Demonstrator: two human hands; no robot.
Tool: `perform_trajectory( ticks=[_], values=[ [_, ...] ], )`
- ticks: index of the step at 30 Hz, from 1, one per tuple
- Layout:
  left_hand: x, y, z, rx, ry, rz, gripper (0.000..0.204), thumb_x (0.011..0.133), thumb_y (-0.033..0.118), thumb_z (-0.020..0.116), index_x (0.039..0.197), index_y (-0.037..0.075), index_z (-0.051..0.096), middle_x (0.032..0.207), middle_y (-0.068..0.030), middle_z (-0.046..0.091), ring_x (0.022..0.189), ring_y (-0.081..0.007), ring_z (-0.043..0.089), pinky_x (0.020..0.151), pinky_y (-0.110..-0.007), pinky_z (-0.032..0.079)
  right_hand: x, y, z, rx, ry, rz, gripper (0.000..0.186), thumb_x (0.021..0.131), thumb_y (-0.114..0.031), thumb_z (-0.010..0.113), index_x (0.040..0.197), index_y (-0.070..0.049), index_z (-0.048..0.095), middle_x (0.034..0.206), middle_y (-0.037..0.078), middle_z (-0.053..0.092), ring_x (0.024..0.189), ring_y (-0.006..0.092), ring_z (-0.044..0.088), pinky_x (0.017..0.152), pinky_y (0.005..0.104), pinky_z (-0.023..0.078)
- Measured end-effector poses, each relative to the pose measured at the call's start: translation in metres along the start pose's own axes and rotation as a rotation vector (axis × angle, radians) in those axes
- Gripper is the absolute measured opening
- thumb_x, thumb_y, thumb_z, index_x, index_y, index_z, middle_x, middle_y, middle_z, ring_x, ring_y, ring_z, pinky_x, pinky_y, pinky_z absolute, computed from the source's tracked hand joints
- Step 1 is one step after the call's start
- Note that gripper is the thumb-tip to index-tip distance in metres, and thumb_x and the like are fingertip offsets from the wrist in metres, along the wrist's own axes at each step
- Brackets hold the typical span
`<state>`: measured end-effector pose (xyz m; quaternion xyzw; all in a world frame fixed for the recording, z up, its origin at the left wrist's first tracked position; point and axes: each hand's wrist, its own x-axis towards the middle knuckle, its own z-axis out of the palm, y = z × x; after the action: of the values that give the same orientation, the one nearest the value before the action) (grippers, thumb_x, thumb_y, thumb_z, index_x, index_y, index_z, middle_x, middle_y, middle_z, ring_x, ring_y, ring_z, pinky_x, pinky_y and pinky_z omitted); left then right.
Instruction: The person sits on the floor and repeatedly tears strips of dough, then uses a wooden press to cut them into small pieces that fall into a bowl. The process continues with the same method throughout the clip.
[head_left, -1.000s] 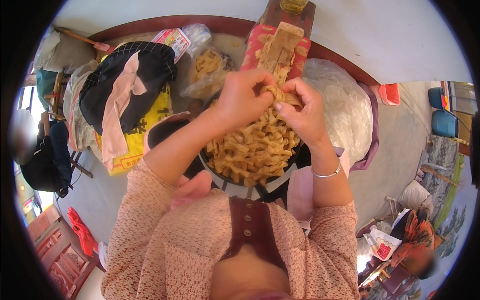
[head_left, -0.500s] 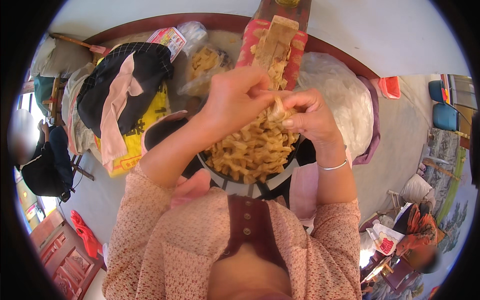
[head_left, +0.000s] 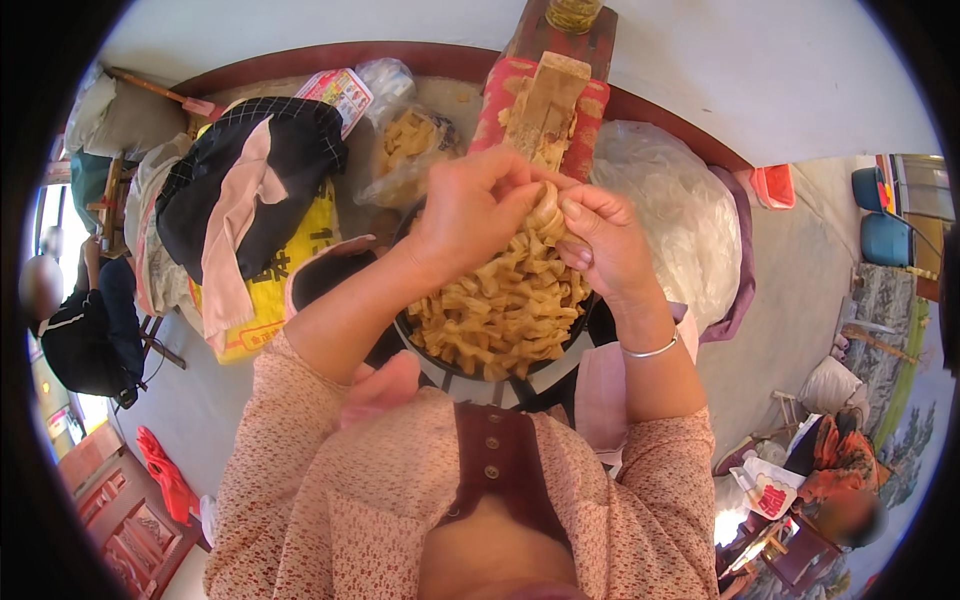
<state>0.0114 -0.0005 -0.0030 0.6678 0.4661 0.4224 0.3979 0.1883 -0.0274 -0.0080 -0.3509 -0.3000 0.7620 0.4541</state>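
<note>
My left hand [head_left: 470,215] and my right hand [head_left: 612,240] meet in front of my chest, fingertips pinched on a tan, slightly glossy strip [head_left: 546,214] that looks like tofu skin. The strip is folded into a loop between them. Below lies a heap of similar tan knotted pieces [head_left: 495,315] in a round, dark-rimmed container [head_left: 408,338]. Just beyond my hands, a wooden board [head_left: 548,100] with tan scraps about it rests on a red patterned cloth [head_left: 505,85]. The fingertips of my left hand are partly hidden by the strip.
A clear bag of tan pieces [head_left: 408,145] sits at the far left. Beside it are black cloth [head_left: 215,190] and a yellow bag [head_left: 300,240]. A large translucent plastic bag [head_left: 665,190] lies to the right. People sit at far left [head_left: 90,330] and lower right [head_left: 845,480].
The strip now shows as a rounder loop between my fingers. My right fingers have curled and shifted on it. The whole view has tilted slightly.
</note>
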Motion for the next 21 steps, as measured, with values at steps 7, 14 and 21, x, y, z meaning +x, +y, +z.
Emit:
perform_trajectory(
  ticks=[7, 14, 21],
  values=[
    [0.001, 0.010, -0.009, -0.555, -0.384, -0.293, 0.005, 0.082, -0.002, 0.060, 0.086, -0.001, 0.060, 0.078, 0.0015, 0.059, 0.065, -0.0050, 0.058, 0.057, -0.020, 0.048, 0.001, -0.004, 0.004, 0.027, -0.057, -0.111, 0.007, 0.093, -0.012, 0.056, 0.089, -0.007, 0.053, 0.122, 0.014, 0.058, 0.052, -0.0004, 0.041, 0.043, 0.0137, 0.034],
    [0.004, 0.000, -0.010, -0.524, -0.475, -0.434, 0.004, 0.081, -0.001, 0.061, 0.081, 0.002, 0.059, 0.074, 0.0018, 0.058, 0.059, -0.0030, 0.055, 0.051, -0.017, 0.044, 0.001, -0.011, 0.003, -0.031, -0.088, -0.138, 0.011, 0.087, -0.007, 0.056, 0.098, -0.005, 0.056, 0.122, 0.016, 0.057, 0.062, 0.0021, 0.050, 0.048, 0.0163, 0.038],
    [0.003, 0.005, -0.011, -0.573, -0.595, -0.557, 0.007, 0.073, 0.001, 0.065, 0.075, 0.003, 0.059, 0.066, 0.0011, 0.056, 0.050, -0.0037, 0.052, 0.045, -0.017, 0.041, 0.004, -0.012, -0.003, -0.459, -0.248, -0.282, 0.017, 0.062, 0.003, 0.049, 0.077, -0.005, 0.047, 0.122, 0.015, 0.057, 0.079, 0.0093, 0.054, 0.061, 0.0202, 0.039]
  ],
)
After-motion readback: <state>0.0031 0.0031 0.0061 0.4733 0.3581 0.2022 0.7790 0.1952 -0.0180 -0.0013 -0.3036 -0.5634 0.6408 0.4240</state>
